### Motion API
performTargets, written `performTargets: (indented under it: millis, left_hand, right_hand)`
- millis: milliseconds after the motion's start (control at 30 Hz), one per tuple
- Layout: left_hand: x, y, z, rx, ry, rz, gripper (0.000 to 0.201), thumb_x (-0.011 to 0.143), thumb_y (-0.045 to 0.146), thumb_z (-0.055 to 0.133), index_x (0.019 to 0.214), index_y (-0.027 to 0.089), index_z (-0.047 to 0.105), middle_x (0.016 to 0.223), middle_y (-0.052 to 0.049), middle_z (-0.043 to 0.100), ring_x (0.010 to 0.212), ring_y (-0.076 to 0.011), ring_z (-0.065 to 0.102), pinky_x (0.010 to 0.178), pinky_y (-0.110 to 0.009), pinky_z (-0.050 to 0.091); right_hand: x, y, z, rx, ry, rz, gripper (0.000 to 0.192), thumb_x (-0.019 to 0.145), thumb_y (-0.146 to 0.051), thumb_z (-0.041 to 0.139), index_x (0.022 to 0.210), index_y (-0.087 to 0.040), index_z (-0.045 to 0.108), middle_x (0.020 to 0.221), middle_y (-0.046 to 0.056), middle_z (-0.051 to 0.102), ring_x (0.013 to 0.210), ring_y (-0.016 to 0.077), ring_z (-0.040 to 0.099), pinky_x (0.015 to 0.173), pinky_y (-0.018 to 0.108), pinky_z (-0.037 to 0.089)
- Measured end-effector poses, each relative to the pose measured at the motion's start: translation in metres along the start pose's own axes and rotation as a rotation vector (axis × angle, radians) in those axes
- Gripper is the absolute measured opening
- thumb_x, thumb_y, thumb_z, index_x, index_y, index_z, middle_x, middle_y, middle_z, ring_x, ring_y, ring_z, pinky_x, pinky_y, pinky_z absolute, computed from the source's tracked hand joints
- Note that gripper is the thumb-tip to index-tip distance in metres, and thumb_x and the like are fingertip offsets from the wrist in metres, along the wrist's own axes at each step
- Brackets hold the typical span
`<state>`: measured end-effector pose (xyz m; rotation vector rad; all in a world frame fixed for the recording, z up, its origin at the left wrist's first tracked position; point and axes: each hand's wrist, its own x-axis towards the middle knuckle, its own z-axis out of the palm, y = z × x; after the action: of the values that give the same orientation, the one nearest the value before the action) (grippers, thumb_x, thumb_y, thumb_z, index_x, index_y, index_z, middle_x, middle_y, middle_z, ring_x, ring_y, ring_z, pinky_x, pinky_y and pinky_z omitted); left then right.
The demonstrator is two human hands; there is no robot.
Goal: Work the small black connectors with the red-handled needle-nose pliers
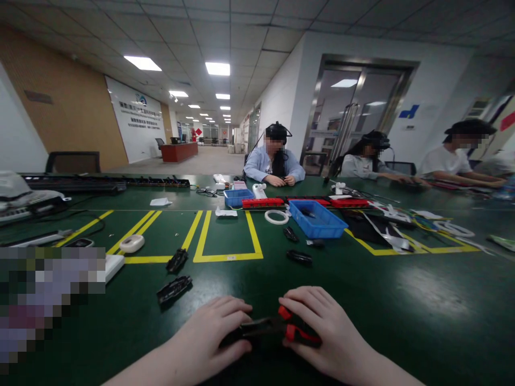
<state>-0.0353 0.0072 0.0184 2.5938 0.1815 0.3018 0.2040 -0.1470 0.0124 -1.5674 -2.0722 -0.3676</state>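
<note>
Remotely, I see dark-nosed, red-handled pliers nearer than the bin, right hand wrapped round the handles, left hand curled at the nose (its hold I can't tell); open table stretches near-right of the bin.

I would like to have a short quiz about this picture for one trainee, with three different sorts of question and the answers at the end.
1. Which hand grips the red handles of the pliers?
A) left
B) right
C) neither

2. True or false: the white ring lies inside the larger blue bin.

3. Fill in the missing word: the lines marked on the green table are ____.

Key:
1. B, the right hand.
2. False; the white ring lies on the table, beside the larger blue bin.
3. Yellow.
</note>
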Motion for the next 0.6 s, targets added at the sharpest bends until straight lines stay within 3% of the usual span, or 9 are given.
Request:
performTargets:
  millis: [200,400,600]
  left_hand:
    - [0.0001,-0.0048,0.0036,0.034,0.025,0.01,0.024,0.093,0.024,0.059,0.116,0.026,0.062,0.128,-0.003,0.064,0.115,-0.0225,0.059,0.101,-0.04,0.047]
    - [0.0015,-0.0067,0.0022,0.054,0.031,0.014,0.021,0.093,0.026,0.058,0.114,0.024,0.063,0.126,-0.005,0.064,0.113,-0.0232,0.06,0.099,-0.039,0.047]
    - [0.0016,-0.0051,-0.0012,0.057,0.027,0.013,0.024,0.094,0.027,0.058,0.118,0.024,0.062,0.127,-0.005,0.064,0.113,-0.0233,0.06,0.101,-0.04,0.047]
  right_hand:
    - [-0.0011,0.0058,-0.0009,0.002,0.024,0.044,0.047,0.082,-0.031,0.07,0.127,-0.024,0.059,0.115,0.01,0.067,0.102,0.0233,0.064,0.083,0.037,0.054]
    - [0.002,0.003,-0.0028,0.007,-0.061,0.076,0.051,0.077,-0.029,0.076,0.125,-0.025,0.06,0.113,0.008,0.069,0.1,0.0233,0.066,0.082,0.037,0.056]
    - [-0.001,0.008,0.0001,0.014,-0.064,0.086,0.049,0.079,-0.029,0.072,0.126,-0.026,0.06,0.115,0.01,0.068,0.1,0.0251,0.067,0.081,0.039,0.057]
